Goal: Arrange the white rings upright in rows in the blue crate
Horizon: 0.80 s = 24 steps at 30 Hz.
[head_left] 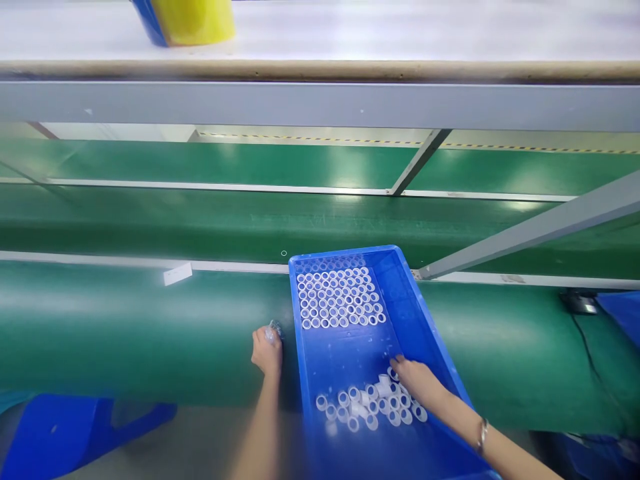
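Observation:
My left hand (269,350) is closed around a crumpled piece of clear plastic (273,332), just outside the left wall of a blue plastic bin (336,353). Inside that bin, my right hand (417,381) has its fingers curled down onto a short white pipe fitting (393,374) at the edge of a loose pile; the fingertips are partly hidden. Loose white fittings (371,422) lie scattered toward the near end, some upright and some on their sides. At the far end, more white fittings (334,302) stand upright in close rows.
The bin rests on a green surface (150,320) with a white tag (177,274) to the left. A grey diagonal bar (530,230) rises at right, near a black device (583,303) with a cord. Beyond is a raised shelf (400,33) holding a yellow container (195,20).

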Motion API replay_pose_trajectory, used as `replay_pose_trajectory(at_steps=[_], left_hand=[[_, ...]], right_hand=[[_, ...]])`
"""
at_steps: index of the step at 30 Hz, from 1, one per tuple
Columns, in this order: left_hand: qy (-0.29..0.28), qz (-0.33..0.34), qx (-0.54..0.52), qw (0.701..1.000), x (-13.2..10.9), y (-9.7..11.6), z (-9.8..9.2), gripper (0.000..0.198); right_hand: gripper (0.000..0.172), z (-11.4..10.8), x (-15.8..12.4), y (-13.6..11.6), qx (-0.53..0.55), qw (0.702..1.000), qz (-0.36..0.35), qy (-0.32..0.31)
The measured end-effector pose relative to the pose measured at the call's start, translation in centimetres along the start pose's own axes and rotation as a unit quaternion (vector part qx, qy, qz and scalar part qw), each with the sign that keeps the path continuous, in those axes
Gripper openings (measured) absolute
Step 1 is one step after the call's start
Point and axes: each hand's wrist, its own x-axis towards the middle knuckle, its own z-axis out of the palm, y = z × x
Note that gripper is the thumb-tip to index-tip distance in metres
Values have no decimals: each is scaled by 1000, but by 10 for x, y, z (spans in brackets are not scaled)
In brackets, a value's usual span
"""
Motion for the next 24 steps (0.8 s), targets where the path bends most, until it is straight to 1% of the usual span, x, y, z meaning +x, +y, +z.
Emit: replay_pose_trajectory(at_steps=[3,5,9,12,17,21,24], left_hand=[[2,1,0,1000,0,0,1,24],[3,2,2,1000,1,-1,2,25],[5,7,5,1000,2,-2,4,26],[5,8,6,1000,2,-3,4,26],[6,10,6,1000,2,-2,4,25],[6,12,7,1000,2,-1,3,25],[7,10,7,1000,1,0,3,26]], right_hand=[[52,25,-13,-4,-10,1000,6,-23],[56,37,-13,-4,-12,999,15,-33],[62,47,-9,-2,-5,999,31,-43],[63,46,-7,0,1,999,35,-41],[69,34,-4,2,-10,999,29,-15],[66,27,-6,4,-22,999,31,11],[64,26,-11,2,-28,999,19,21]])
